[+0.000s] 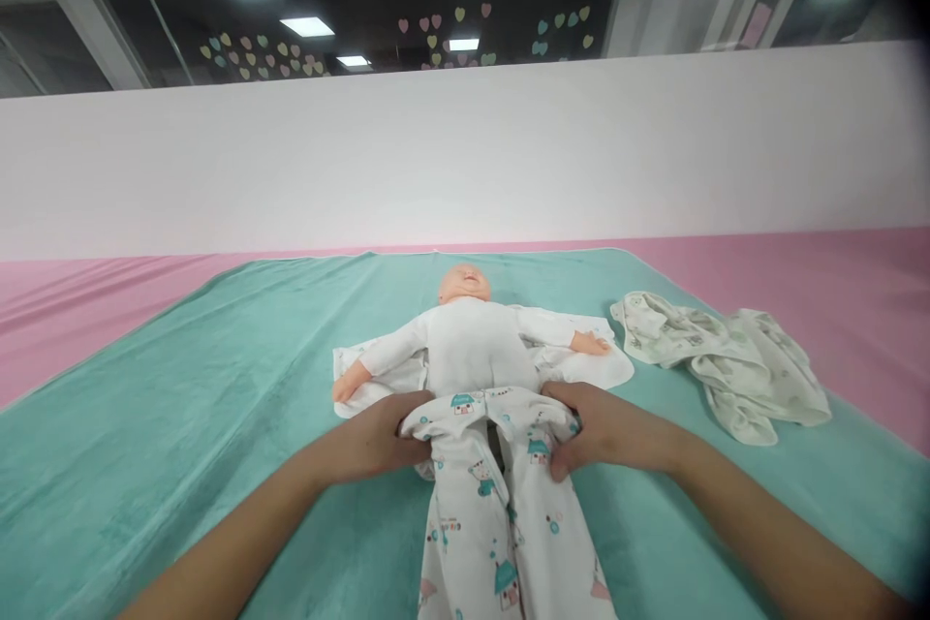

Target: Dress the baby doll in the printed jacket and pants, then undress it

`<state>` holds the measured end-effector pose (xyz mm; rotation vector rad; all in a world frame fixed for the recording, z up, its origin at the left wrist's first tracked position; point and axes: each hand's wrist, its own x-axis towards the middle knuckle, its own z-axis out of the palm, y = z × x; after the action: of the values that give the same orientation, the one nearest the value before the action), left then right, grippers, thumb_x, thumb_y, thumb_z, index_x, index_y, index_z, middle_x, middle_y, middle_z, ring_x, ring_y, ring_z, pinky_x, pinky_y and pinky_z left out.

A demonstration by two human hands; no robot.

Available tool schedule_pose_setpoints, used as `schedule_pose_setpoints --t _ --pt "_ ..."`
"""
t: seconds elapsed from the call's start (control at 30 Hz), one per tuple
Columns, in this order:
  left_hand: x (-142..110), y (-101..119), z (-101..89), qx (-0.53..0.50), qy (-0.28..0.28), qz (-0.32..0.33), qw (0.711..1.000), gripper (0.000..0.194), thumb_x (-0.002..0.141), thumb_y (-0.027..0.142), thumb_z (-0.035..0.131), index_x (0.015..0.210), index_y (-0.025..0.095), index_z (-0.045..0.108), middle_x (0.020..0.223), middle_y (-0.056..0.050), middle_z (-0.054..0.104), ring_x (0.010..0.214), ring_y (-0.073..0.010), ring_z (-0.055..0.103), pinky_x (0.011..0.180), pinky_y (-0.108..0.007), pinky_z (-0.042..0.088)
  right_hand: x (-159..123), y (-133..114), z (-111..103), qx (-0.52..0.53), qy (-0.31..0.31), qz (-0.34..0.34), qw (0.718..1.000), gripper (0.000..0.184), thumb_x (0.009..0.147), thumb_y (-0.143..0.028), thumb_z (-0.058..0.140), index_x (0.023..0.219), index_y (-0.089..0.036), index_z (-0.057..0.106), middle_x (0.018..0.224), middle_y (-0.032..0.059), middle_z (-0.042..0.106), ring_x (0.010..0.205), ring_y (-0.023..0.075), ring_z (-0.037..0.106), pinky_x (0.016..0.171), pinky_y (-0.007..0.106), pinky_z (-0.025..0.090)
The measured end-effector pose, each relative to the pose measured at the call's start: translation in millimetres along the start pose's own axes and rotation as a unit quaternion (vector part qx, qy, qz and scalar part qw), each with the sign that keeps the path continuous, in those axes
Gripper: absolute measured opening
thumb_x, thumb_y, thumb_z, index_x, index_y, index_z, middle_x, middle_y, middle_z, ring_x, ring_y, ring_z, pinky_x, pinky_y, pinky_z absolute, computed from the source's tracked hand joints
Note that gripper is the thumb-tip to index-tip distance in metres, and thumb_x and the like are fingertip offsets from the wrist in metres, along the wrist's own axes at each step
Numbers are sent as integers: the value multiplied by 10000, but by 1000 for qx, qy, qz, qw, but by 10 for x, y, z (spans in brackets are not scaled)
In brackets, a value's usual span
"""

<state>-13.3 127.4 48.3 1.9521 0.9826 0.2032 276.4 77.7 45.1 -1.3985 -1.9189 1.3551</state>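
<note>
A baby doll [476, 344] in a white cloth body lies on its back, arms spread and head away from me. White printed baby pants [472, 504] cover its lower part, and their legs run toward me out of the frame. My left hand [399, 431] grips the left side of the waistband, fingers closed on the cloth. Opposite it, my right hand [588, 426] pinches the right side, thumb on the front. A white garment [592, 363] lies spread flat under the doll's arms. The doll's legs are hidden by the pants.
A crumpled pale printed cloth [733, 358] lies to the right. Under everything is a green blanket [218, 436] over a pink sheet [835, 300]. A white low wall [407, 165] stands behind, with dark glass and heart stickers above.
</note>
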Motion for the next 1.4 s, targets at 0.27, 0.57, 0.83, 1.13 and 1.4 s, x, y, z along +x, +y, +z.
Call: schedule_pose_setpoints --t 0.27,0.57,0.83,1.13,1.4 --pt "-74 116 -3 -13 -21 9 1000 662 576 350 767 1192 281 534 1112 -13 627 1002 -263 573 819 -335 457 -9 -49 22 -7 -8 0 1000 464 567 -355 774 985 -247 606 1043 23 613 955 258 562 760 315 452" --pt "5 -1 103 -50 29 -7 998 478 620 344 737 1057 260 562 1009 23 630 992 -254 552 776 -286 447 28 15 54 8 20 2 1000 477 588 -344 764 1024 -257 592 1053 16 626 959 261 567 770 329 453" --pt "55 -18 118 -63 59 -19 996 385 692 399 658 1005 211 534 968 -18 613 914 -239 544 752 -318 438 110 118 99 3 94 1 996 361 644 -347 722 961 -244 583 994 9 633 925 248 569 757 325 445" --pt "105 -84 145 -32 111 -16 993 250 686 364 654 858 197 581 831 1 632 787 -208 565 639 -279 428 128 131 144 -26 106 4 994 195 715 -356 651 859 -237 598 902 -3 643 853 221 571 695 301 430" --pt "-9 64 52 -22 5 -6 1000 243 727 335 611 945 225 611 955 6 649 909 -222 590 723 -287 456 69 81 80 -12 16 -24 1000 187 757 -360 605 887 -225 616 979 3 641 908 219 572 731 285 428"
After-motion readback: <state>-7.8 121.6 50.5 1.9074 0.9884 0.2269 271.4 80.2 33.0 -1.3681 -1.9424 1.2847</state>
